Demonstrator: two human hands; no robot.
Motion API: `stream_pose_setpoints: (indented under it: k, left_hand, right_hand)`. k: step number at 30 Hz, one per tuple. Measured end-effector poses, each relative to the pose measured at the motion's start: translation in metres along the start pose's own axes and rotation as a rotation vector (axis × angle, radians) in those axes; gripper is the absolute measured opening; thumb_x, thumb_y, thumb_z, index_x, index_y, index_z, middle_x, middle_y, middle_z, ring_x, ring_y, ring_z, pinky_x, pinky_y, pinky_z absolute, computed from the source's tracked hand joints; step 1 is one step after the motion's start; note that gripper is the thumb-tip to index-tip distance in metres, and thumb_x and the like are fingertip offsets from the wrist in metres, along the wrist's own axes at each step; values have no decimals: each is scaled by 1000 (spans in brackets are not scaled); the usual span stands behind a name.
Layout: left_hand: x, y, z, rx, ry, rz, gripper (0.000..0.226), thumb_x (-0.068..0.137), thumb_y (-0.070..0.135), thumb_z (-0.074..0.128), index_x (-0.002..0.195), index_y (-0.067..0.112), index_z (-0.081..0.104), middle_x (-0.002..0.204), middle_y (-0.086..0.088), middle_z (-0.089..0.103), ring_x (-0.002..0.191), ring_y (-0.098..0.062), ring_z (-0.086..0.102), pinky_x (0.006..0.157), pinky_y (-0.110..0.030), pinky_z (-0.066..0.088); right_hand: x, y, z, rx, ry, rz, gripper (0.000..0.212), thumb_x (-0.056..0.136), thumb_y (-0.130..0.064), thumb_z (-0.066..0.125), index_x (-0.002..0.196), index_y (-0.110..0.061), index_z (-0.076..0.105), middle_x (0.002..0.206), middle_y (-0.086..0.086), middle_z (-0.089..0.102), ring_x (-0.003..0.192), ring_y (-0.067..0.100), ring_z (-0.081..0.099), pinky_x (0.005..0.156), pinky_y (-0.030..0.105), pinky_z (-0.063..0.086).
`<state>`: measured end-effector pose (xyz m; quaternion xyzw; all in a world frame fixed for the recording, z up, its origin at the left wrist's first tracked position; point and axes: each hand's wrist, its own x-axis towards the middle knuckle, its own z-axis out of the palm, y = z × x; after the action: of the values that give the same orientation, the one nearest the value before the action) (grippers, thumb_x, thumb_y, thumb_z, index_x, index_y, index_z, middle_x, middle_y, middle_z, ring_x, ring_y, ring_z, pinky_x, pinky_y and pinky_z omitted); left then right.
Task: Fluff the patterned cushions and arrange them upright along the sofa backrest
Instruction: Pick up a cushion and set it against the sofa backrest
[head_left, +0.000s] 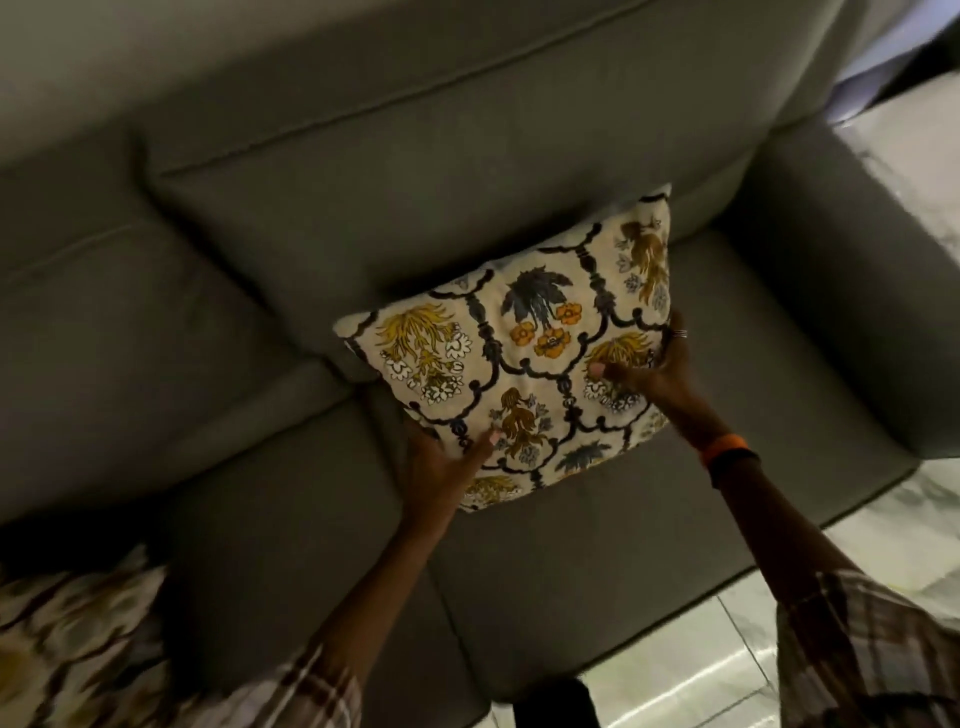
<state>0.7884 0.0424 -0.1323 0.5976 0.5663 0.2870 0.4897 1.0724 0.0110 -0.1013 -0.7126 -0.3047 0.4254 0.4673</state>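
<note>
A cream cushion (524, 343) with dark scalloped lines and yellow, orange and blue flowers leans against the grey sofa backrest (415, 171), its lower edge on the right seat cushion. My left hand (444, 467) grips its lower left edge, thumb on the front face. My right hand (652, 369) holds its right edge, thumb pressed on the front. A second patterned cushion (78, 639), brown and cream, lies at the lower left on the sofa seat, blurred and partly cut off by the frame.
The grey sofa seat (597, 561) extends left and right of the cushion. The sofa's right armrest (841, 291) rises just right of my right hand. Glossy marble floor tiles (727, 649) lie at the lower right.
</note>
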Motion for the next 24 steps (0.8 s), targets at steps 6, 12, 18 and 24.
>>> stream_pose_setpoints:
  k: [6,12,18,24]
  left_hand:
    - [70,47,124,22,-148,77,90,76,5,86,148,-1,33,147,-20,51,138,-30,51,113,-51,46]
    - [111,83,223,-38,-138,139,93,81,3,82,151,8,21,153,-19,41,142,-29,43,121,-48,37]
    - [145,92,280,-110,-160,150,91,79,10,86,148,16,27,148,-4,45,138,-14,46,109,-8,36]
    - [176,74,297,-30,-124,44,92,87,18,78,153,-2,18,156,-22,38,146,-29,39,118,-20,32]
  right_hand:
    - [91,9,-124,9,85,-36,114,77,-4,88,161,-20,14,148,1,47,141,27,49,118,58,45]
    - [167,14,-200,-16,203,-111,103,84,10,78,160,-16,13,137,-11,52,123,2,57,109,38,48]
    - [211,27,-224,77,270,-130,89,83,-2,62,158,-19,18,152,10,48,145,33,47,119,63,43]
    - [223,55,-206,55,300,-115,81,94,-28,55,162,-7,18,153,6,44,141,24,48,122,51,44]
